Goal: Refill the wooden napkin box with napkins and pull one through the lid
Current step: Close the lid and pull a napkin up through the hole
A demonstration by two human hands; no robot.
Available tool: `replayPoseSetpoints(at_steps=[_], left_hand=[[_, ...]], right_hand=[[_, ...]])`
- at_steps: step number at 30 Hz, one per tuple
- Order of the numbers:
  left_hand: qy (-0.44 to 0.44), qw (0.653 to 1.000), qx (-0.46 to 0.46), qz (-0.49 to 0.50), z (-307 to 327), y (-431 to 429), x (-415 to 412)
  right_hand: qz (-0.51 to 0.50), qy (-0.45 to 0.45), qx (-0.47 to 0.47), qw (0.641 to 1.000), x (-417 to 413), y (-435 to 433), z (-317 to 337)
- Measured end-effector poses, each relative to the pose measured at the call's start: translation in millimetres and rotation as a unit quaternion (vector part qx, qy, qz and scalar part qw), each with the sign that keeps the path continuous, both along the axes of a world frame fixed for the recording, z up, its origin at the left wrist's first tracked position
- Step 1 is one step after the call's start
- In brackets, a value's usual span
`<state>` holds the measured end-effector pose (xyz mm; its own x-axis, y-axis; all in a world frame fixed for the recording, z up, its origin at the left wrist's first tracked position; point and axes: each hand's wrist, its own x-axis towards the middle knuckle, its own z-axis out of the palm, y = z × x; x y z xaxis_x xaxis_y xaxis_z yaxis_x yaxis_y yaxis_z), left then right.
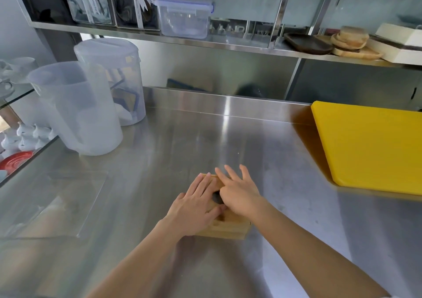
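The wooden napkin box (230, 228) sits on the steel counter near the front centre, mostly covered by my hands. My left hand (194, 208) lies flat on the left part of its lid, fingers pointing away from me. My right hand (239, 192) rests on the right part, fingers spread, its thumb side at the dark round hole (216, 197) in the lid. No napkin shows anywhere in the head view. Both hands touch the lid; neither visibly grips anything.
Two translucent plastic jugs (77, 110) stand at the back left. A yellow cutting board (370, 147) lies at the right. A clear acrylic sheet (52, 204) lies flat at the left. A steel shelf (228, 45) with containers and wooden plates hangs above the counter's back.
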<state>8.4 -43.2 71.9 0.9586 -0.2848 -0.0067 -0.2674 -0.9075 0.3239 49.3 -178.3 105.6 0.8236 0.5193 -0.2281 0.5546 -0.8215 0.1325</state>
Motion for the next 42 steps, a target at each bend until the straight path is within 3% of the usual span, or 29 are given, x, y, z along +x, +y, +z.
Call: replayPoseSetpoints(at_steps=[16,26,29,32,35,42], left_hand=[[0.006,1.0,-0.023,0.016,-5,-1,3],[0.026,0.997,-0.071,0.024,-8,-2,2],[-0.006,0.99,-0.131,0.048,-5,-2,4],[-0.064,0.988,-0.139,0.006,3,0,12],[-0.022,0.99,-0.133,-0.045,12,0,21],[0.036,0.989,-0.127,-0.059,22,4,25]], right_hand=[[0.029,-0.053,0.135,0.989,9,-12,-13],[0.0,-0.002,0.181,0.984,7,-20,-3],[0.0,0.008,0.208,0.978,4,-24,0],[0.003,0.015,0.256,0.967,1,-28,1],[0.011,0.035,0.286,0.958,-3,-31,2],[-0.008,0.012,0.33,0.944,-13,-39,-4]])
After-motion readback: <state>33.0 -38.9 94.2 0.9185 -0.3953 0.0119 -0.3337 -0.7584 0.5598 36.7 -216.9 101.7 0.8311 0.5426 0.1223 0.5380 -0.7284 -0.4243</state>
